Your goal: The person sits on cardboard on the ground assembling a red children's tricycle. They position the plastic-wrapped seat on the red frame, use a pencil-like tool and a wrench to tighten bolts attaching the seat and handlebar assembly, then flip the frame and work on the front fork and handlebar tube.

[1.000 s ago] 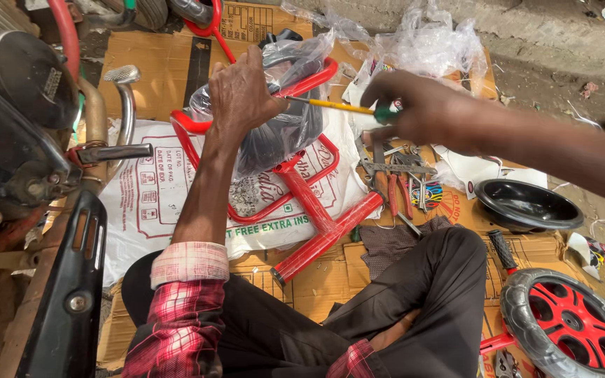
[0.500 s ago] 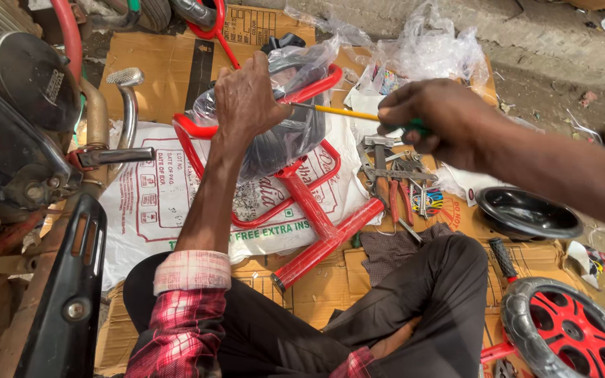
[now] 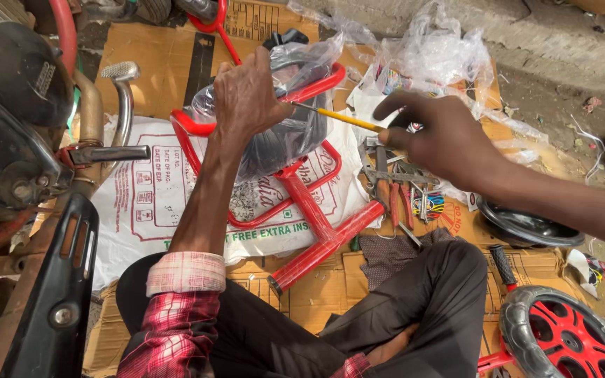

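My left hand (image 3: 248, 96) presses down on a black seat wrapped in clear plastic (image 3: 285, 136), which sits on a red metal frame (image 3: 307, 210). My right hand (image 3: 437, 137) grips the handle end of a yellow-shafted screwdriver (image 3: 336, 117), whose tip points left to the seat beside my left hand. The frame lies on a white printed sack (image 3: 148, 203) spread over cardboard in front of my crossed legs.
Pliers and other small tools (image 3: 395, 189) lie right of the frame. A black bowl-shaped part (image 3: 526, 227) and a red-spoked wheel (image 3: 570, 337) sit at the right. A motorcycle engine and footpeg (image 3: 29, 154) crowd the left. Crumpled clear plastic (image 3: 432, 52) lies behind.
My right hand has shifted right and slightly down along the screwdriver, which has tilted so its tip sits at the seat. My left hand stays pressed on the wrapped seat.
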